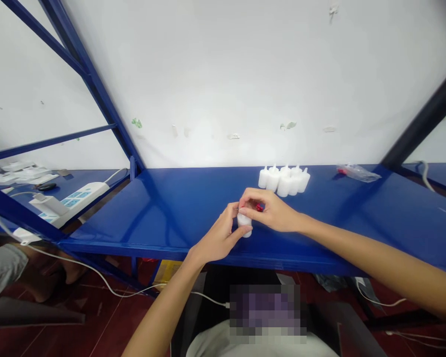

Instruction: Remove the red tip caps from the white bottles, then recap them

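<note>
A small white plastic squeeze bottle (245, 225) stands upright near the front edge of the blue table. Wrapped around its body is my left hand (221, 235), closed on it. My right hand (269, 210) pinches at the bottle's top, and its fingers cover the nozzle there. Small red pieces (260, 207) show just behind the right fingers; their exact shape is partly hidden. Farther back, a cluster of several white squeeze bottles (284, 181) with thin pointed nozzles stands upright on the table.
On the blue table (171, 198), a clear plastic bag (359, 173) with something red lies at the back right. Blue frame posts (92, 79) rise at the left. A white power strip (78, 201) lies on the neighbouring table, where a seated person's leg (37, 277) shows below.
</note>
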